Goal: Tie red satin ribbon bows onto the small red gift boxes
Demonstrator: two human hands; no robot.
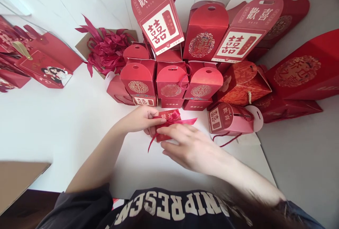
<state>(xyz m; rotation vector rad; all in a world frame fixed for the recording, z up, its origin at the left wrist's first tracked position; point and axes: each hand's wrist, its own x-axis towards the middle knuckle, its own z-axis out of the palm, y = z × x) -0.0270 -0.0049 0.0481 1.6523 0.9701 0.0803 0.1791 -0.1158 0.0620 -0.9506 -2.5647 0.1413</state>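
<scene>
A small red gift box [162,137] lies on the white table in front of me, with a glossy dark-pink ribbon [173,116] tied around it in a bow. My left hand [141,119] grips the box's left side, its thumb pressed on top beside the bow. From the right, my right hand [189,144] reaches over the box, its bent fingers closed at the ribbon below the bow. One thin ribbon tail hangs off the box's lower left, and another sticks out to the right. The fingertips partly hide the knot and the box's front.
Red candy boxes [171,82] stand stacked behind my hands. Loose ribbons [108,50] fill a cardboard box at the back left. Red gift bags [46,68] stand far left. A corded box [230,119] and a large red bag [304,70] are at the right.
</scene>
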